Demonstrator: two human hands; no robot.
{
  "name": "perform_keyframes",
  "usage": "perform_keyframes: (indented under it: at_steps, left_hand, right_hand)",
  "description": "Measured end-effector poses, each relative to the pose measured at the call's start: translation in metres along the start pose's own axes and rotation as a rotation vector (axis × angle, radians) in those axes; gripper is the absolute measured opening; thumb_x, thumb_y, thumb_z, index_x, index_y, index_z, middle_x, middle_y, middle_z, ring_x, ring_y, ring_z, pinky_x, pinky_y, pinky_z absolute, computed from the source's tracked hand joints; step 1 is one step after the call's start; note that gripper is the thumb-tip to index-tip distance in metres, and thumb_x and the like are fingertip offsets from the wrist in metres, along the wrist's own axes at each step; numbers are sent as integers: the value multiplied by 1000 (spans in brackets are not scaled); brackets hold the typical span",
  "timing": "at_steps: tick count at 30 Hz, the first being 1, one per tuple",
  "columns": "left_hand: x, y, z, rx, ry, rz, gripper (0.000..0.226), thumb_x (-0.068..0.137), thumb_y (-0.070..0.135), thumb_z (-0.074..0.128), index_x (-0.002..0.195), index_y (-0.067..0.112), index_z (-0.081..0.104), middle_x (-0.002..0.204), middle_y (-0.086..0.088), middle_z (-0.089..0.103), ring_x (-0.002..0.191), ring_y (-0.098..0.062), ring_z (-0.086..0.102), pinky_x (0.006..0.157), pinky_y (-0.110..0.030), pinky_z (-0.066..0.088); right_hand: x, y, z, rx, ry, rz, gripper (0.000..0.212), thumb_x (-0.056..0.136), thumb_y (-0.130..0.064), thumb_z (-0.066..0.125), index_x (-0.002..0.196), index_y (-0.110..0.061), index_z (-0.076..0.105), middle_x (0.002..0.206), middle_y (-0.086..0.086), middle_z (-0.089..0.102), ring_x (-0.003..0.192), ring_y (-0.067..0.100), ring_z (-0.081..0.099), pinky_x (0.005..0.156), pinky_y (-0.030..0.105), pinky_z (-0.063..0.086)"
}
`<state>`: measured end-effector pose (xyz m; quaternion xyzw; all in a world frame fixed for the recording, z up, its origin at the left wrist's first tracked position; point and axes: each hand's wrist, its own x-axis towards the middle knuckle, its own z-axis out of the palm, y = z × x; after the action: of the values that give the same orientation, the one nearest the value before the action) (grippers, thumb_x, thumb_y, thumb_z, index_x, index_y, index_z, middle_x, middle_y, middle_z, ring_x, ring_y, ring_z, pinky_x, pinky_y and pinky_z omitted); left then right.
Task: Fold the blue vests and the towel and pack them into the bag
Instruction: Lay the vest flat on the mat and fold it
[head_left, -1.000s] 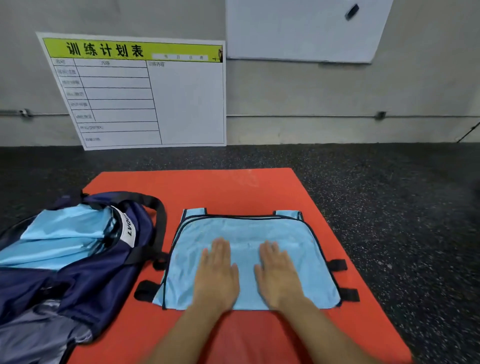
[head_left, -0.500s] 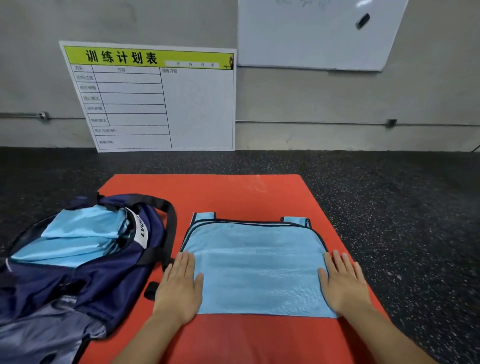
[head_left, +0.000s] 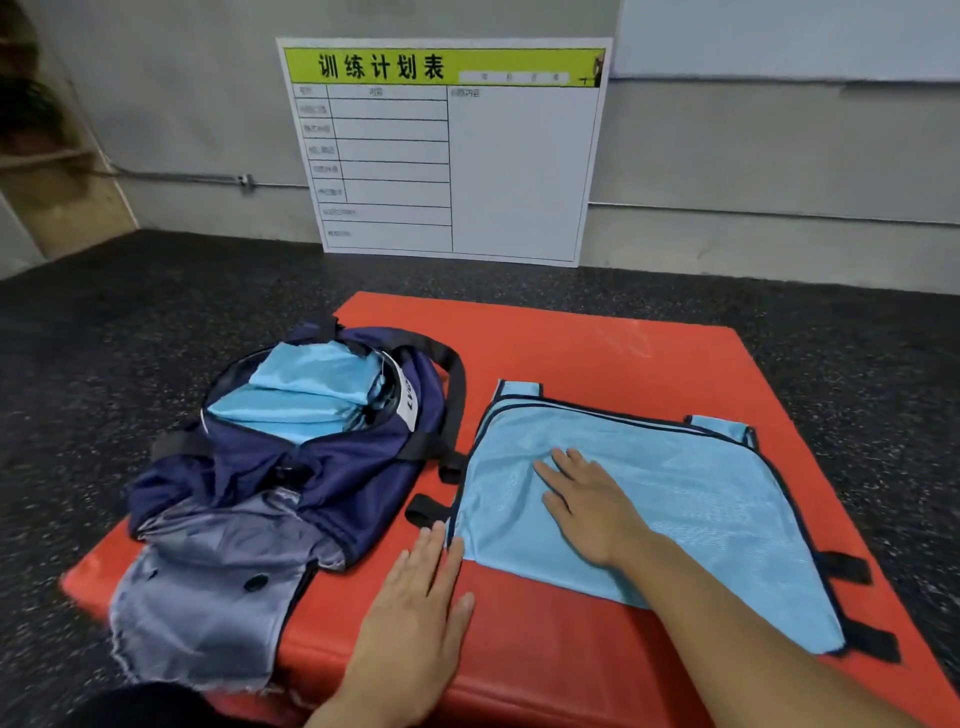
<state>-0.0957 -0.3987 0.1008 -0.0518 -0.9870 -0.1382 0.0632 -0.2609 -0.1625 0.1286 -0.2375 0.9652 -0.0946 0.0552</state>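
A light blue mesh vest (head_left: 691, 499) with dark trim and black side straps lies folded flat on the red mat (head_left: 571, 343). My right hand (head_left: 587, 499) presses flat on the vest's left half, fingers straight. My left hand (head_left: 415, 597) lies flat on the mat at the vest's near left corner, fingertips touching its edge. To the left, a navy bag (head_left: 291, 478) lies open with folded light blue fabric (head_left: 306, 395) inside its mouth. No towel is clearly seen.
A grey flap of the bag (head_left: 208, 597) hangs over the mat's near left edge. A white planning board (head_left: 447, 150) with a green header leans on the wall behind. Dark speckled floor (head_left: 857, 364) surrounds the mat. A wooden shelf (head_left: 47, 156) stands at far left.
The camera has swung left. My right hand moved from the vest's right edge onto its left half. My left hand stays flat at the vest's left edge.
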Motion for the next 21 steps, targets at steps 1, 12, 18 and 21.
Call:
perform_keyframes:
  at_steps: [1, 12, 18, 21]
  left_hand:
    - [-5, -1, -1, -12, 10, -7, 64, 106, 52, 15, 146, 20, 55, 156, -11, 45, 143, -26, 44, 118, -30, 18]
    - [13, 5, 11, -62, 61, -63, 55, 84, 43, 47, 126, 17, 71, 134, -8, 66, 134, -21, 44, 115, -30, 16]
    - [62, 6, 13, -102, 60, -103, 57, 91, 48, 40, 128, 16, 69, 138, -3, 64, 133, -21, 56, 115, -30, 21]
    - [99, 6, 6, -110, 68, -119, 74, 95, 60, 13, 155, 25, 39, 164, 6, 31, 153, -9, 20, 124, -25, 6]
  right_hand:
    - [10, -3, 1, 3, 5, -7, 55, 110, -44, 21, 163, -30, 15, 172, -1, 2, 158, 20, -3, 128, 38, 1]
    - [102, 6, -19, 117, -58, 107, 56, 98, -65, 43, 152, -53, 34, 172, 3, -1, 157, 20, -10, 127, 46, -4]
    - [146, 22, -27, 121, -58, 42, 47, 104, -51, 43, 150, -44, 43, 167, -10, 23, 156, 15, 7, 126, 50, -6]
    - [158, 34, -30, 51, -26, 87, 50, 107, -47, 37, 155, -33, 39, 163, -9, 30, 153, 16, 17, 127, 49, -3]
